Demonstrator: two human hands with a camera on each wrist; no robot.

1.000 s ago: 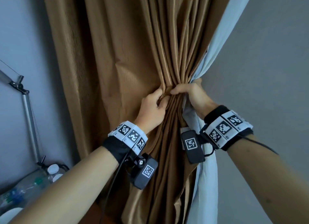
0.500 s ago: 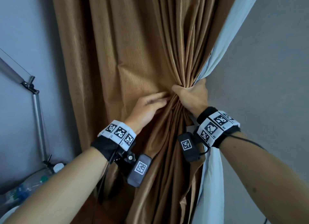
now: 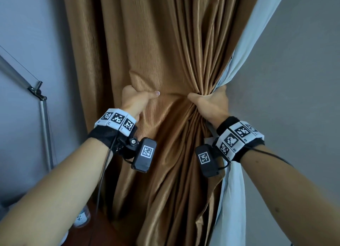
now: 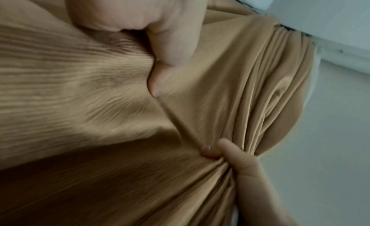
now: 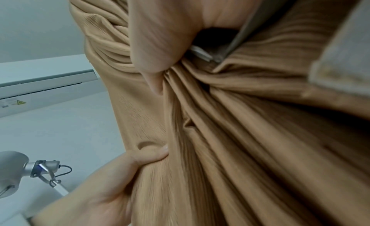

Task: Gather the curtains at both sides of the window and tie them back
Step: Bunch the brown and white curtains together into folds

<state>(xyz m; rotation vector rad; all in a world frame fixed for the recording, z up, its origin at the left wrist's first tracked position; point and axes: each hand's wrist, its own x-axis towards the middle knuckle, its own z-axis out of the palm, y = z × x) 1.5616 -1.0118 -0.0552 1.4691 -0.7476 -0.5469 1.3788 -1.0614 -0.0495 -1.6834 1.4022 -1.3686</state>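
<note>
Curtain (image 3: 165,52) of brown pleated cloth hangs against a grey wall (image 3: 303,80), its pale lining (image 3: 233,181) showing along the right edge, as I work it with 2 hands. My right hand (image 3: 211,104) is clenched around the bunched folds at mid-height, where the pleats converge into a tight waist. My left hand (image 3: 134,100) has its thumb laid over a fresh fold of loose cloth to the left, its fingers tucked behind the fabric. The right-wrist view shows that left hand (image 5: 112,178) curled into the cloth, and the left-wrist view shows my right hand (image 4: 236,159) pinching the gathered neck. A metal lamp arm (image 3: 43,120) stands beside the curtain. By my reading, gathering on this side is well under way but not finished; no tie-back is visible, and the other side of the window is out of view.
</note>
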